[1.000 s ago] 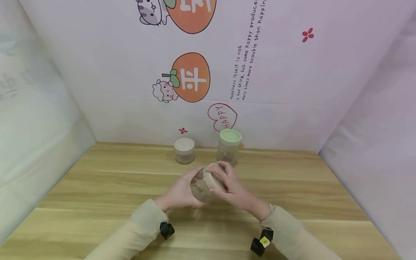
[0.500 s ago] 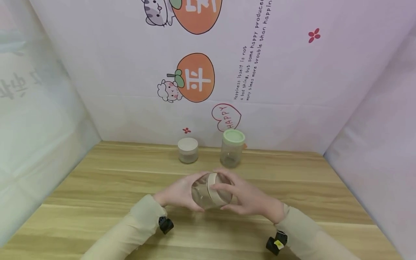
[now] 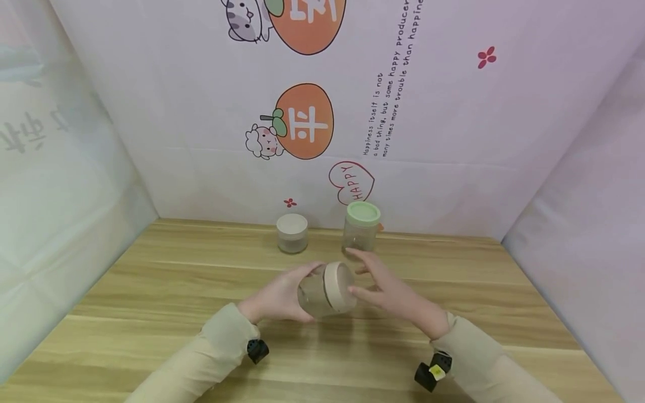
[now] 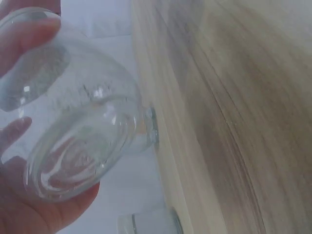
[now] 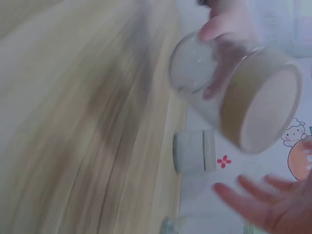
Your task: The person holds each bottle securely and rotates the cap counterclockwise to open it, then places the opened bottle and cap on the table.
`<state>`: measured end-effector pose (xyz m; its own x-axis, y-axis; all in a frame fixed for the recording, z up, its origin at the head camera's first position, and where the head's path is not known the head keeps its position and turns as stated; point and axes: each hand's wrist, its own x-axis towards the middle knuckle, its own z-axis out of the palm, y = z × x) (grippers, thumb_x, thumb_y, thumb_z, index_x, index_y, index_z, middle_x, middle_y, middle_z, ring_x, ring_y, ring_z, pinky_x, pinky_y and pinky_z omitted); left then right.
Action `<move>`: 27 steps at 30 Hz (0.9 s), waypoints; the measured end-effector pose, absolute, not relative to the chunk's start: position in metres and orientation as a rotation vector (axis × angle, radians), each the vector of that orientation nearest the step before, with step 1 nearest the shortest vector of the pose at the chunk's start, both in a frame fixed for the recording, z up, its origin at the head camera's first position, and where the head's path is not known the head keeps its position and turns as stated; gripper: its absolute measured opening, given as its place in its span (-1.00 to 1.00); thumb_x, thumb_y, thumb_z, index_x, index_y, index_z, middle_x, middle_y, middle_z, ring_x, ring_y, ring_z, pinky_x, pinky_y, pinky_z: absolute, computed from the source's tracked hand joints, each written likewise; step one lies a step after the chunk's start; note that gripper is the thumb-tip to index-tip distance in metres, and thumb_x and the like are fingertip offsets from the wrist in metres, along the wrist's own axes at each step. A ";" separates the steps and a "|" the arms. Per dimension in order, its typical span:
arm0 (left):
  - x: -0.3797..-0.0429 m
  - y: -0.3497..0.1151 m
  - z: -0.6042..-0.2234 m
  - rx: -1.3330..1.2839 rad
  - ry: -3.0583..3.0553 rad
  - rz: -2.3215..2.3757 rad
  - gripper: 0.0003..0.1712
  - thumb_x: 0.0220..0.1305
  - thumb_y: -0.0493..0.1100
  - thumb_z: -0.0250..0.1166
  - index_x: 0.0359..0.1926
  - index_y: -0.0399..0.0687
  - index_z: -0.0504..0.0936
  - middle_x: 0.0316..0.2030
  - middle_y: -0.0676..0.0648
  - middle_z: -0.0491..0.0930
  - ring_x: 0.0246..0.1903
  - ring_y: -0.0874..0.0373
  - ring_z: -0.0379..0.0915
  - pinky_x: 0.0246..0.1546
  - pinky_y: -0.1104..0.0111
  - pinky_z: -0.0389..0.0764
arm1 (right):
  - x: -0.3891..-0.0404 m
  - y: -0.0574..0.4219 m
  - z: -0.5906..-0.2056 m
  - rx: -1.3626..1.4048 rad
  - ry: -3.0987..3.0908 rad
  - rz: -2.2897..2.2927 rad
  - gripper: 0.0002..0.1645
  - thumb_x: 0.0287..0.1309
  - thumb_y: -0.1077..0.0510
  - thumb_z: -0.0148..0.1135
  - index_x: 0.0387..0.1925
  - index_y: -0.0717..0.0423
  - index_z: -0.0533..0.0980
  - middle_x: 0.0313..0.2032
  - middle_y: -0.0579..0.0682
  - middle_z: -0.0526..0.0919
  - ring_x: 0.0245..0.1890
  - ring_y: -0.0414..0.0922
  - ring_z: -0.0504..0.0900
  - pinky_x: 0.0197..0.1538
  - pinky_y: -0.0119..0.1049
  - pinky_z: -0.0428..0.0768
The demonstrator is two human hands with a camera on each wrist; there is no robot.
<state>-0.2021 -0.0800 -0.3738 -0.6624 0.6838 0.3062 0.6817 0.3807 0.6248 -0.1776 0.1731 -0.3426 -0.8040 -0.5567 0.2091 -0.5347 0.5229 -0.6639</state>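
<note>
My left hand (image 3: 277, 295) grips a clear glass jar (image 3: 313, 295) by its body. The jar is tipped sideways above the table, its beige lid (image 3: 340, 286) facing right. Through the left wrist view, the jar's glass base (image 4: 80, 156) shows, with fingers round the side; no contents can be made out. Just right of the lid is my right hand (image 3: 395, 288), fingers spread and holding nothing. The right wrist view puts a gap between its fingertips (image 5: 224, 191) and the lid, which sits on the jar's mouth.
At the back of the wood-grain table (image 3: 201, 263) stand a short jar with a white lid (image 3: 292, 225) and a taller jar with a pale green lid (image 3: 363, 214). A printed white cloth (image 3: 428, 190) hangs behind them, with more cloth at both sides.
My right hand was round the beige lid and has come off it to the right, fingers spreading. My left hand has kept its hold on the jar throughout.
</note>
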 end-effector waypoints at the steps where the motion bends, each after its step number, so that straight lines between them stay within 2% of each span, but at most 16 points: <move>1: -0.202 -0.079 -0.373 1.309 2.638 1.154 0.13 -0.37 -0.21 0.62 0.32 -0.13 0.25 0.14 -0.05 0.47 0.10 0.05 0.42 0.12 0.09 0.49 | -0.178 0.172 -0.341 -0.859 2.654 -1.239 -0.15 0.25 -0.03 0.16 0.43 0.06 0.01 0.33 0.29 0.16 0.16 0.29 0.40 -0.10 -0.02 0.65; 3: -0.201 -0.077 -0.372 1.340 2.691 1.099 0.13 -0.38 -0.19 0.62 0.31 -0.15 0.27 0.15 -0.09 0.46 0.11 0.03 0.41 0.12 0.10 0.49 | -0.178 0.168 -0.338 -0.706 2.573 -1.305 -0.24 0.33 -0.06 0.04 0.42 0.07 0.02 0.27 0.35 0.23 0.08 0.28 0.46 -0.21 -0.05 0.67; 6: -0.199 -0.074 -0.371 1.346 2.758 1.023 0.13 -0.37 -0.14 0.63 0.31 -0.17 0.27 0.17 -0.15 0.44 0.13 -0.02 0.39 0.12 0.08 0.49 | -0.177 0.163 -0.334 -0.580 2.510 -1.318 -0.25 0.34 -0.11 0.00 0.41 0.08 0.05 0.14 0.35 0.35 -0.01 0.20 0.54 -0.32 -0.06 0.69; 11: -0.197 -0.072 -0.371 1.297 2.811 0.962 0.14 -0.39 -0.13 0.63 0.31 -0.13 0.27 0.17 -0.16 0.42 0.13 -0.04 0.37 0.09 0.08 0.50 | -0.177 0.156 -0.333 -0.473 2.507 -1.298 -0.22 0.25 -0.16 0.10 0.37 0.06 0.14 -0.02 0.21 0.46 -0.11 0.02 0.55 -0.37 -0.09 0.69; 14: -0.196 -0.072 -0.372 1.280 2.820 0.952 0.14 -0.40 -0.13 0.64 0.31 -0.11 0.28 0.18 -0.14 0.41 0.14 -0.05 0.35 0.08 0.07 0.51 | -0.178 0.154 -0.335 -0.448 2.525 -1.288 -0.21 0.19 -0.16 0.18 0.34 0.08 0.20 -0.05 0.18 0.50 -0.13 0.00 0.55 -0.37 -0.12 0.69; 16: -0.196 -0.072 -0.372 1.276 2.821 0.957 0.15 -0.40 -0.13 0.64 0.31 -0.10 0.27 0.18 -0.14 0.40 0.14 -0.05 0.35 0.07 0.07 0.51 | -0.179 0.154 -0.336 -0.461 2.552 -1.275 -0.21 0.15 -0.15 0.23 0.31 0.10 0.24 -0.05 0.17 0.52 -0.14 0.01 0.56 -0.37 -0.15 0.67; 20: -0.195 -0.073 -0.372 1.271 2.833 0.963 0.15 -0.41 -0.14 0.63 0.31 -0.11 0.28 0.18 -0.14 0.40 0.14 -0.05 0.34 0.08 0.07 0.50 | -0.179 0.155 -0.338 -0.595 2.631 -1.231 -0.20 0.08 -0.11 0.31 0.26 0.16 0.29 0.00 0.16 0.53 -0.11 0.05 0.55 -0.23 -0.15 0.63; 23: -0.195 -0.073 -0.372 1.257 2.829 0.970 0.15 -0.41 -0.15 0.63 0.31 -0.13 0.28 0.18 -0.15 0.40 0.14 -0.05 0.34 0.10 0.07 0.49 | -0.177 0.155 -0.338 -0.726 2.655 -1.229 -0.20 0.03 -0.05 0.37 0.25 0.17 0.31 0.07 0.16 0.49 -0.05 0.08 0.53 -0.17 -0.23 0.62; 27: -0.193 -0.074 -0.371 1.235 2.806 0.997 0.16 -0.40 -0.16 0.63 0.33 -0.14 0.27 0.20 -0.15 0.39 0.16 -0.06 0.33 0.12 0.05 0.47 | -0.175 0.157 -0.340 -0.863 2.649 -1.282 -0.15 -0.07 0.04 0.45 0.25 0.17 0.30 0.09 0.15 0.42 0.00 0.09 0.48 -0.20 -0.34 0.64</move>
